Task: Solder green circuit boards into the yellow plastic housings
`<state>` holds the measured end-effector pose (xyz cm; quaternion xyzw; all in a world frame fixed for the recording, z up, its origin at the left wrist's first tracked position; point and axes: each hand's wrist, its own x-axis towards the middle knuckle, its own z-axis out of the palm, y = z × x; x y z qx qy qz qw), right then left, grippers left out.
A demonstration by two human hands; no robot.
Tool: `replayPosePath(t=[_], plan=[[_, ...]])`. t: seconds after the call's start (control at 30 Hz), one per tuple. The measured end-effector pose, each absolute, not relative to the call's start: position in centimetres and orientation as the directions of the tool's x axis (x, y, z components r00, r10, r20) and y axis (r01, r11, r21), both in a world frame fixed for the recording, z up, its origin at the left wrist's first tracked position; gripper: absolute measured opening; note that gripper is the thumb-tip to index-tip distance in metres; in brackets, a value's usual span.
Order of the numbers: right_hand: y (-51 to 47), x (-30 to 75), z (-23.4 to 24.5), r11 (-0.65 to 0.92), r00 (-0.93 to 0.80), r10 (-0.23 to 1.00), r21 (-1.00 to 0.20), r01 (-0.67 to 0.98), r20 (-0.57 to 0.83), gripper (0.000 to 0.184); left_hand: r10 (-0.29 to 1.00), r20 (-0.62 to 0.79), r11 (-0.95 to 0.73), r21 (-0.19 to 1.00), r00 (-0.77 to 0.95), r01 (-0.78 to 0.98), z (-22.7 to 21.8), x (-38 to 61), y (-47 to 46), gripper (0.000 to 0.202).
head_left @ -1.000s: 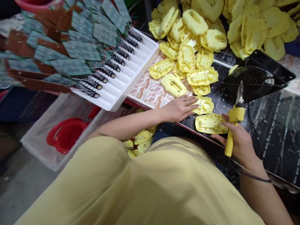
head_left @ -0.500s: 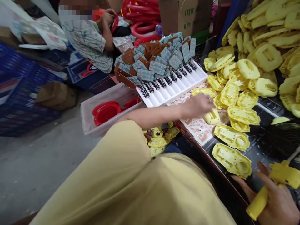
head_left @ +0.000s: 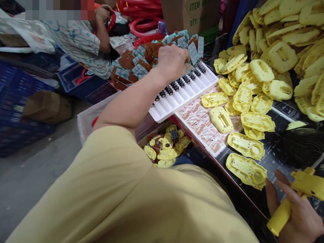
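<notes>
Green-and-brown circuit boards (head_left: pixel 136 67) filled the white tray (head_left: pixel 177 101). The left hand (head_left: pixel 172 62) lay over them, fingers curled shut on one board (head_left: pixel 190 68). The right hand (head_left: pixel 296 216) clasped a yellow soldering iron (head_left: pixel 280 216) at the desk (head_left: pixel 275 158) edge.

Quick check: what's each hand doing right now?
Left hand: fingers curled shut over the circuit boards; whether one is gripped cannot be told.
Right hand: closed around the yellow soldering iron.
</notes>
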<state>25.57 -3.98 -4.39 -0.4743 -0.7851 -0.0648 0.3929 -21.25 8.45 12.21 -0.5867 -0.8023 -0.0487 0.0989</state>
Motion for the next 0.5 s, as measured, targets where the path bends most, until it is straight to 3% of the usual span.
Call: replayPosePath(t=[0.07, 0.13, 0.2, 0.27, 0.37, 0.43, 0.5], plan=[[-4.0, 25.1, -4.0, 0.575, -0.27, 0.674, -0.258, 0.777, 0.688, 0.051, 0.929, 0.234, 0.292, 0.009, -0.286, 0.956, 13.4, -19.7, 6.2, 0.043], [-3.6, 24.2, -3.3, 0.622, -0.298, 0.629, -0.235, 0.747, 0.718, 0.058, 0.951, 0.268, 0.121, 0.134, -0.153, 0.984, 13.7, -18.7, 4.4, 0.045], [-3.1, 22.9, -2.5, 0.667, -0.315, 0.606, -0.251, 0.701, 0.73, 0.058, 0.955, 0.295, -0.148, 0.387, 0.03, 0.91, 12.9, -17.7, 3.6, 0.042], [-2.6, 21.5, -1.6, 0.746, -0.305, 0.58, -0.343, 0.57, 0.755, 0.055, 0.953, 0.218, -0.304, 0.677, 0.212, 0.67, 10.8, -16.0, 3.9, 0.037], [-2.3, 19.7, -0.2, 0.769, -0.3, 0.598, -0.427, 0.476, 0.743, 0.057, 0.862, -0.067, -0.091, 0.955, 0.502, 0.283, 6.3, -11.8, 4.6, 0.036], [-2.6, 18.8, 0.8, 0.778, -0.301, 0.608, -0.476, 0.411, 0.735, 0.055, 0.747, -0.183, 0.16, 0.983, 0.639, 0.094, 3.5, -8.5, 4.4, 0.041], [-3.1, 18.3, 1.7, 0.776, -0.303, 0.626, -0.532, 0.34, 0.719, 0.044, 0.652, -0.226, 0.358, 0.933, 0.724, -0.032, 1.5, -5.9, 3.6, 0.048]])
